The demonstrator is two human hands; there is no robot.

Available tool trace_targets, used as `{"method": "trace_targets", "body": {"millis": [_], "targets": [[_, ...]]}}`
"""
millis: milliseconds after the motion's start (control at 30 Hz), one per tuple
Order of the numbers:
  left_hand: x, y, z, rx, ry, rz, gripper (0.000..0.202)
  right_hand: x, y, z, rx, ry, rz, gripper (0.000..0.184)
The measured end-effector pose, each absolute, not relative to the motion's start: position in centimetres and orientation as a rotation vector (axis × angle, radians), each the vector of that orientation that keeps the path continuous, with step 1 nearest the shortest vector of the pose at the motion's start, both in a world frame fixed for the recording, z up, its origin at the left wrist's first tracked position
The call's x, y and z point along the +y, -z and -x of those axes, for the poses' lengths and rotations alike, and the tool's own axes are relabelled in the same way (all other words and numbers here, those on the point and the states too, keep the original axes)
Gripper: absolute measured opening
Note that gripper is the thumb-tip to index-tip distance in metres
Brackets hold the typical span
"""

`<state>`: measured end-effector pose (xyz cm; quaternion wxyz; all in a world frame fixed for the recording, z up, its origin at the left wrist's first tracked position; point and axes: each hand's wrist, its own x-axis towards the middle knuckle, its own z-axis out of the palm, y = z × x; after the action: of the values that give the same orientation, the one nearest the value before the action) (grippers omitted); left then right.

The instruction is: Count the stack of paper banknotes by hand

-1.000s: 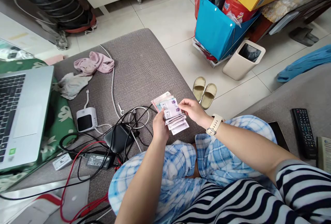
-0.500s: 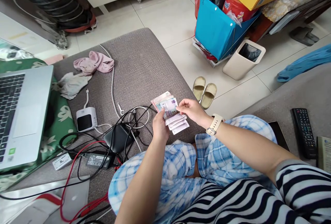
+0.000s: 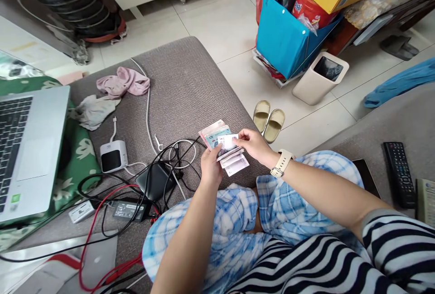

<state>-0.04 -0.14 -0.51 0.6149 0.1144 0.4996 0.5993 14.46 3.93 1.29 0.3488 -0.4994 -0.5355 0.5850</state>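
My left hand [image 3: 212,167] is closed round a stack of banknotes [image 3: 238,164], its thumb pressed on top. The stack fans out above my lap: pinkish and blue-green notes show at the far side, pale purple ones fold down at the near side. Between thumb and fingers, my right hand [image 3: 253,145] pinches the edge of a single purple banknote [image 3: 227,141], which is lifted and bent over the stack. A cream watch [image 3: 282,163] is on my right wrist.
On the grey sofa seat [image 3: 180,85] to my left lie tangled cables [image 3: 173,158], a black box [image 3: 155,181], a white device [image 3: 113,156] and a laptop [image 3: 37,149]. A remote control [image 3: 400,175] is at my right. Slippers [image 3: 273,125] and a bin [image 3: 316,85] stand on the floor.
The top purple note, lying flatter before, is now lifted and curled by my right hand. More of the blue-green note beneath shows. My left hand keeps its place.
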Motion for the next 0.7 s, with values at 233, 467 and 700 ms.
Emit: {"method": "trace_targets", "body": {"millis": [233,467,700], "targets": [[-0.1,0.56,-0.01,1.159,-1.388,-0.254,0.027,3.95,-1.18,-14.56,-1.48,-1.471,1.261,0.031],[-0.01,1.38,0.15,1.143,-1.411,-0.203,0.03,3.88,-1.43,-14.53,-1.467,-1.478,1.227,0.031],[0.01,1.35,0.21,1.15,-1.393,-0.215,0.029,3.88,-1.44,-14.42,-1.426,-1.554,1.189,0.029]]}}
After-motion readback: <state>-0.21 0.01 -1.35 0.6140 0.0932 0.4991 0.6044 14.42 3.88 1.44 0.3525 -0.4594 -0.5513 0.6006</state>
